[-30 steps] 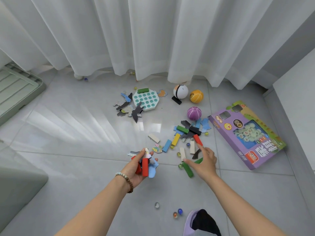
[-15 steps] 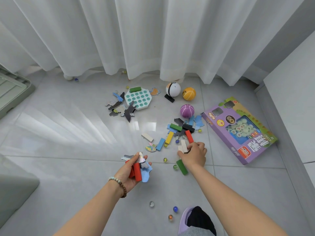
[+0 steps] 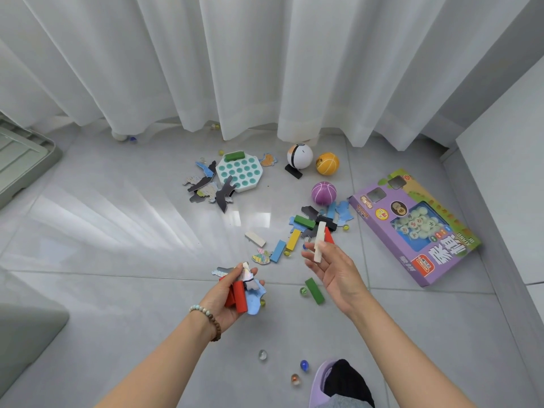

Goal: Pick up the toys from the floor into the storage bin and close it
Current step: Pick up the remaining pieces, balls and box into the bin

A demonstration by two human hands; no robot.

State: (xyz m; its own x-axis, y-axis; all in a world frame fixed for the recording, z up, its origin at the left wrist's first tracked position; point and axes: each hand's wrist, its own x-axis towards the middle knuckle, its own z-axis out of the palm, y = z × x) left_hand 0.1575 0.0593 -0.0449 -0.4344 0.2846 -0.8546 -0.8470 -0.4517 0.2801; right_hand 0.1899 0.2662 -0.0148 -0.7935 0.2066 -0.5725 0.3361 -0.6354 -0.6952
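The left hand (image 3: 228, 295) gripped red blocks (image 3: 240, 297) and puzzle pieces (image 3: 254, 293) above the floor (image 3: 117, 260). The right hand (image 3: 335, 273), palm up, pinched a white block (image 3: 320, 240). A green block (image 3: 314, 290) lay on the floor just beside it.

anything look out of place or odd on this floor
A blue marble sits far off at the curtain hem, away from the main scatter. A green block lies on top of the teal pop toy rather than on the floor. The purple game box lies askew near the wall.
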